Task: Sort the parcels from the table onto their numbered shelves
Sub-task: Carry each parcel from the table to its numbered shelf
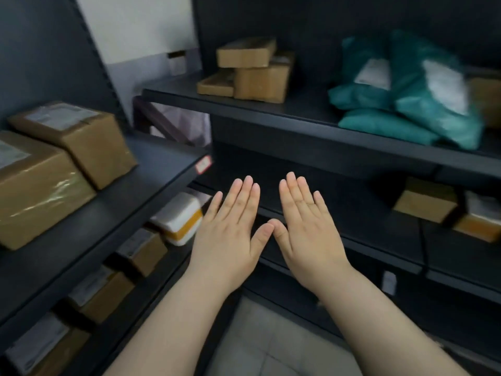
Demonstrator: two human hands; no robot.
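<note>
Left hand (230,229) and right hand (306,226) lie flat, fingers straight, grasping nothing, thumb tips touching at centre. Upper shelf (271,109), 12 to 2 o'clock, holds three brown cartons (252,71) and teal mailer bags (406,104). Left shelf (135,185), 9 o'clock, holds two taped cartons (54,164).

You stand in a parcel storeroom, dark metal shelving units (311,115), taped brown cardboard boxes (78,139), teal plastic mailer bags (423,109), a red-edged shelf tag (204,164)
</note>
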